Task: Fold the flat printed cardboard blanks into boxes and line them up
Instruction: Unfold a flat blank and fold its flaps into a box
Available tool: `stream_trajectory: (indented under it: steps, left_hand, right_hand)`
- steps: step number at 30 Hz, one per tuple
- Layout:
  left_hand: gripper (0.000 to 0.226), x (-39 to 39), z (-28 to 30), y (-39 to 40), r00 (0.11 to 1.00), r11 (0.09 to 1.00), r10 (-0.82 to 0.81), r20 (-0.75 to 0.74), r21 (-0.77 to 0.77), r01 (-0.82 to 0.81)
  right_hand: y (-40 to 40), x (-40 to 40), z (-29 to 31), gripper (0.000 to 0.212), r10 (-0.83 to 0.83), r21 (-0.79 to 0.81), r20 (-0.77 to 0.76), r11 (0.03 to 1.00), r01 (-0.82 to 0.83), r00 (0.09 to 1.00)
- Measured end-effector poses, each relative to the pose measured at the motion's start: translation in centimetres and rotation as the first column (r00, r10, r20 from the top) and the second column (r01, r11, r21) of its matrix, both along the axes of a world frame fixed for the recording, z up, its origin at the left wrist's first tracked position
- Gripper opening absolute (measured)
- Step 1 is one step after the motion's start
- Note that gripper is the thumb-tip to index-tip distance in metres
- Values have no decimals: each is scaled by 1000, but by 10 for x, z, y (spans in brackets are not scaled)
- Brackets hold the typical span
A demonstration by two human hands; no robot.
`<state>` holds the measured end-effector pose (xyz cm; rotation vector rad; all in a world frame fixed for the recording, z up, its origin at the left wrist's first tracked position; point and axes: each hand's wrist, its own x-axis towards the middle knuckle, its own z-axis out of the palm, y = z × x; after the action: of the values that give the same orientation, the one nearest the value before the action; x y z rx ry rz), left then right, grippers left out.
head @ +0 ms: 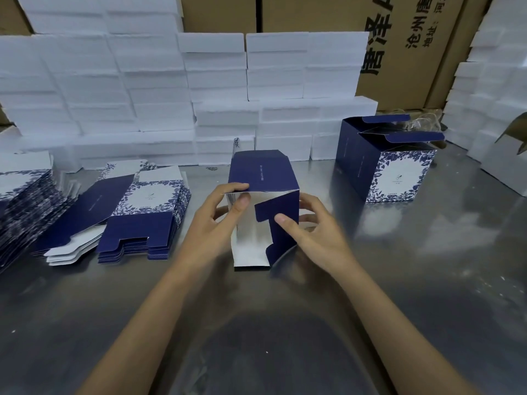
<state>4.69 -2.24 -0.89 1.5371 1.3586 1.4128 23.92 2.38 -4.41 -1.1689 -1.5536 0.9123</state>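
Cardboard blanks [25,201], flat and printed in dark blue with white flowers, lie at the far left of our metal table [427,280] in a leaning pile. Just to the right we see two more piles of blanks [142,212], fanned out a little, with their white inner sides showing at some edges.

In the middle we hold a half-folded box [265,203] above the table. It lies on its side with the open end toward us, and we look into its white inside; we see nothing in it. Our left hand [219,220] pinches the upper left edge of this box between thumb and fingers. Our right hand [310,226] has its fingers curled around the right wall, and the thumb presses on a dark blue flap at the opening.

To the right stand finished boxes [390,163] upright in a row, their top flaps open; what is inside we cannot tell. Behind everything are stacked white foam blocks [159,89] and brown cartons [413,38].
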Motion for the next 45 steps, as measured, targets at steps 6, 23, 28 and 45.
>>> stream_trajectory:
  steps: [6, 23, 28, 45]
  left_hand:
    - [29, 8, 0, 0, 999, 999, 11, -32, -32, -12]
    - [39, 1, 1, -2, 984, 991, 121, -128, 66, -113]
    - [41, 2, 4, -3, 989, 993, 114, -96, 42, -110]
    - [39, 4, 5, -3, 985, 993, 111, -129, 61, -104]
  right_hand:
    - [2, -5, -6, 34, -176, 138, 130, 978, 158, 976]
    - [13, 19, -9, 43, 83, -20, 594, 996, -88, 800]
    - [14, 17, -6, 43, 101, -38, 575, 995, -97, 812]
    - [13, 14, 5, 53, -96, 258, 419, 966, -17, 903]
